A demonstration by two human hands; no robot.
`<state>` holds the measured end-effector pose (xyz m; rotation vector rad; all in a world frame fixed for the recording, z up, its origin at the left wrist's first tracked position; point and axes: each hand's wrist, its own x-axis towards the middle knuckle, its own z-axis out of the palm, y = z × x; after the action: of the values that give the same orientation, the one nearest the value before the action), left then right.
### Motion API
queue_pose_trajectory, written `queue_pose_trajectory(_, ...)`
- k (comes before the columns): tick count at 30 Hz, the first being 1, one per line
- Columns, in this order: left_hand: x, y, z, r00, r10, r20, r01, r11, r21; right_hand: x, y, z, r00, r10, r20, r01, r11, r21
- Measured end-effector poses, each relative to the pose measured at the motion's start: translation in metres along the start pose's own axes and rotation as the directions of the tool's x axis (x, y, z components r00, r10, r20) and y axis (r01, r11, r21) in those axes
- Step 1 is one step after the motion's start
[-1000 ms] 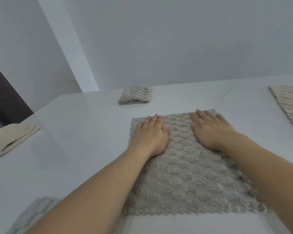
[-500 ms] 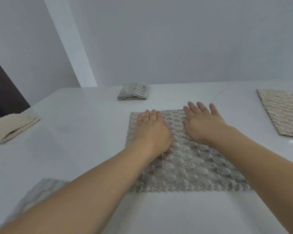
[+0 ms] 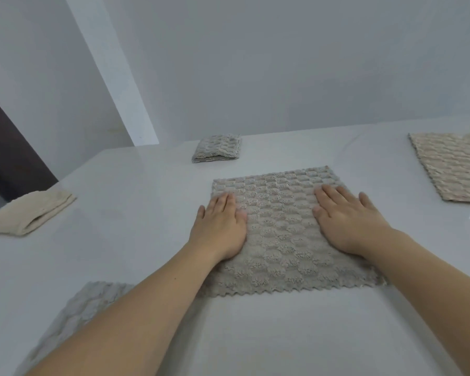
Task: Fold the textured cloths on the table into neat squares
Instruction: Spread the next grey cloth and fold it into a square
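A grey textured cloth (image 3: 280, 232) lies spread flat on the white table (image 3: 136, 202) in front of me. My left hand (image 3: 220, 229) presses flat on its left edge, fingers straight, with the outer fingers reaching onto the table. My right hand (image 3: 347, 218) lies flat on the cloth's right side, fingers spread. A small folded grey cloth (image 3: 217, 148) sits at the far side of the table. A beige textured cloth (image 3: 453, 166) lies unfolded at the far right.
A folded cream cloth (image 3: 30, 213) rests near the table's left edge. Another pale grey cloth (image 3: 73, 316) lies at the near left, partly under my left forearm. A grey wall stands behind the table, and a dark doorway shows at the far left.
Both hands have slid apart over the grey cloth, the left toward its left edge and the right toward its right side. The camera view has shifted slightly.
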<state>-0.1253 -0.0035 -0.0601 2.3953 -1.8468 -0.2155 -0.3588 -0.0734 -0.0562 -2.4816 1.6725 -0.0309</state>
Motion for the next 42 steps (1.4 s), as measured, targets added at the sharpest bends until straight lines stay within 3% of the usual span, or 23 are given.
queue_pose_trajectory(3, -0.002, -0.005, -0.003, 0.999, -0.044, 0.003, 0.043, 0.997, 0.059, -0.007, 0.014, -0.007, 0.994, 0.101, 0.027, -0.100, 0.994, -0.044)
queue_pose_trajectory(6, -0.007, 0.012, -0.012, 0.995, -0.079, -0.063, 0.085, 0.991, 0.104, -0.012, -0.002, -0.016, 0.993, 0.110, -0.039, -0.113, 0.989, -0.091)
queue_pose_trajectory(9, -0.029, 0.041, -0.020, 0.992, -0.023, -0.124, -0.001, 0.981, -0.192, -0.026, -0.031, -0.020, 0.993, 0.025, -0.112, -0.019, 0.998, 0.055)
queue_pose_trajectory(10, -0.040, 0.048, -0.016, 0.991, 0.026, -0.129, -0.054, 0.975, -0.217, -0.032, -0.039, -0.016, 0.993, -0.006, -0.120, 0.017, 0.996, 0.092)
queue_pose_trajectory(14, -0.070, 0.050, 0.011, 0.994, 0.105, -0.040, -0.106, 0.994, -0.007, -0.054, -0.044, 0.010, 0.995, -0.063, -0.080, 0.067, 0.996, 0.055)
queue_pose_trajectory(19, -0.068, 0.043, 0.012, 0.994, 0.105, -0.025, -0.105, 0.994, 0.031, -0.057, -0.037, 0.012, 0.996, -0.054, -0.074, 0.057, 0.998, 0.034)
queue_pose_trajectory(25, -0.079, 0.015, -0.007, 0.990, 0.073, 0.122, -0.091, 0.984, 0.151, -0.075, 0.001, 0.007, 0.997, 0.053, -0.048, -0.052, 0.998, 0.018)
queue_pose_trajectory(29, -0.074, 0.000, -0.033, 0.987, 0.018, 0.161, -0.064, 0.956, 0.286, -0.072, 0.013, -0.008, 0.996, 0.089, 0.000, -0.089, 0.991, -0.100)
queue_pose_trajectory(35, -0.020, 0.025, -0.058, 0.991, 0.121, -0.052, -0.122, 0.992, -0.016, -0.009, -0.018, -0.035, 0.988, -0.140, -0.059, 0.141, 0.990, 0.014)
queue_pose_trajectory(39, 0.029, 0.039, -0.051, 0.982, 0.140, -0.125, -0.149, 0.987, -0.062, 0.044, -0.033, -0.034, 0.981, -0.184, -0.053, 0.185, 0.983, 0.013)
queue_pose_trajectory(42, 0.055, 0.041, -0.032, 0.981, 0.168, -0.096, -0.177, 0.979, -0.098, 0.064, -0.036, -0.022, 0.978, -0.203, -0.046, 0.205, 0.977, 0.059)
